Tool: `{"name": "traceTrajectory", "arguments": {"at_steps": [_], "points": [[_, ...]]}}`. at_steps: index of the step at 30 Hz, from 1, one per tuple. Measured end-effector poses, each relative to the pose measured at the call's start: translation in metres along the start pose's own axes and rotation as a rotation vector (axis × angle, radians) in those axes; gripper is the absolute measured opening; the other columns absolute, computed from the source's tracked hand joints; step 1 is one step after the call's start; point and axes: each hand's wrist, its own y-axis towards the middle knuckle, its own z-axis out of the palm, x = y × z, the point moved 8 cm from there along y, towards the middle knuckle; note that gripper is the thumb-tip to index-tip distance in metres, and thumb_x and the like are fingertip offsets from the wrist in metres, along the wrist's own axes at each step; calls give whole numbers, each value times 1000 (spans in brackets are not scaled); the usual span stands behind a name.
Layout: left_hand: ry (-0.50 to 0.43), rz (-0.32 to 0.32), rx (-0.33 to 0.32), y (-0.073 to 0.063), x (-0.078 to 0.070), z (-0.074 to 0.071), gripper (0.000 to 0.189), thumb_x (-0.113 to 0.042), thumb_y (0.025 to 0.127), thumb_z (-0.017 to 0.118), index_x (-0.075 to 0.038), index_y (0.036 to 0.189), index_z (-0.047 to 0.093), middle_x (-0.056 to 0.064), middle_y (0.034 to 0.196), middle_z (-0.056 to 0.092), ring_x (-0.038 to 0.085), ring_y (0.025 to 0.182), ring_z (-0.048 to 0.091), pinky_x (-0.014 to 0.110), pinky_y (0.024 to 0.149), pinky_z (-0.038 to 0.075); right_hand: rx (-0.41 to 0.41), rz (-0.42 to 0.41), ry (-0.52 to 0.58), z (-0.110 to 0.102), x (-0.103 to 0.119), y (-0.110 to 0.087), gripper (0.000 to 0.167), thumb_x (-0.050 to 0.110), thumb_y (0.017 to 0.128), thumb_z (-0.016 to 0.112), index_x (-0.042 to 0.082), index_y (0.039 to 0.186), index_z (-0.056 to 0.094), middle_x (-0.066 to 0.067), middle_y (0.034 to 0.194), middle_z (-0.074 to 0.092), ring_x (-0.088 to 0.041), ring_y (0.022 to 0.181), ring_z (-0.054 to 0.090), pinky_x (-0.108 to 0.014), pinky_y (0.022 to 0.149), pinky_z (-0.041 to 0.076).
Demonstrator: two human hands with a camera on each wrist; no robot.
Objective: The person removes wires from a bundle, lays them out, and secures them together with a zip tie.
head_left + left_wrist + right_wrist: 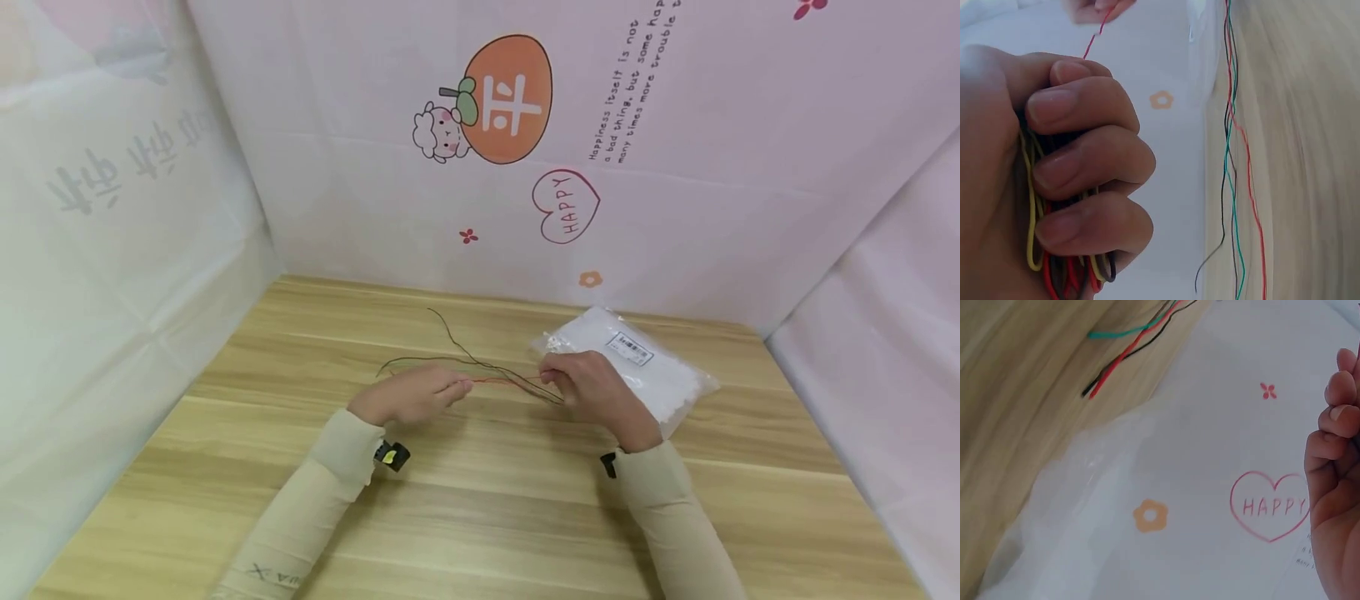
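Note:
My left hand (420,395) grips a folded bundle of thin wires (1032,215), yellow, red and black, whose loops poke out below the curled fingers. From its thumb side a red wire (491,381) stretches across to my right hand (596,390). The right fingertips pinch the far end of that strand, as the head view shows; in the right wrist view this hand is cut off at the edge. On the table just beyond both hands lie several loose wires (1227,165) in red, green and black, their ends (1091,390) near the right hand.
A clear plastic bag (663,379) with white contents and a printed label (630,348) lies at the back right, partly behind the right hand. White printed cloth (360,183) walls off the back and both sides of the wooden table (487,517).

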Motion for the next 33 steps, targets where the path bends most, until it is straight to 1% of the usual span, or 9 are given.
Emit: {"name": "traceTrajectory", "arguments": {"at_steps": [1,3,5,8,16,21,28,31,33], "points": [[-6,-13,-10,-1,3,-2,49,-34,117,31,-1,101,63,0,83,52,12,76,48,35,75,47,-9,16,0,-2,-4,-2,19,-11,90,71,7,88,73,0,79,76,-8,64,64,-30,63,56],[-22,-26,-21,-4,8,-6,49,-34,117,30,-1,95,60,-1,80,48,12,71,43,33,71,42,-22,50,-2,-6,-11,-4,22,-14,89,70,8,86,73,0,78,76,-7,63,62,-30,62,55],[-17,-30,-30,-5,11,-9,49,-35,117,30,-1,98,60,-1,80,49,13,72,44,34,72,43,-24,70,-3,-8,-18,-7,23,-14,89,70,9,85,73,1,78,75,-4,63,59,-29,62,54],[11,-14,-28,-5,13,-12,48,-34,117,31,-3,99,61,-1,81,50,13,74,46,35,76,44,-17,69,-6,-10,-24,-10,25,-14,90,68,10,85,72,1,78,74,-3,62,55,-29,62,52],[42,-20,-17,-7,24,-17,42,-29,117,37,-5,93,61,-3,75,44,11,69,41,33,72,41,-17,107,-7,-15,-40,-17,29,-17,88,65,11,83,71,-1,72,70,-1,60,47,-26,61,48],[41,-46,-19,-11,32,-20,39,-26,116,38,-6,95,63,-1,78,49,13,73,47,35,75,45,-25,125,-6,-20,-45,-20,27,-13,91,68,12,80,70,2,66,63,-1,57,43,-24,60,46],[24,-62,-17,-13,39,-22,41,-33,116,38,-7,98,64,4,86,58,15,80,55,39,80,50,-17,158,9,-22,-51,-23,23,-6,93,73,12,79,70,9,62,55,1,56,37,-25,60,44],[15,-63,-13,-14,42,-22,41,-34,116,38,-7,99,64,4,87,58,15,80,54,39,80,50,-11,168,20,-23,-53,-25,22,-3,94,73,12,78,69,13,59,48,2,55,36,-24,60,43],[8,-56,-11,-14,41,-23,41,-33,116,38,-6,97,64,2,83,55,14,76,51,38,78,49,-12,166,15,-23,-54,-25,23,-5,94,73,11,78,69,13,59,46,1,55,37,-24,61,43]]}}
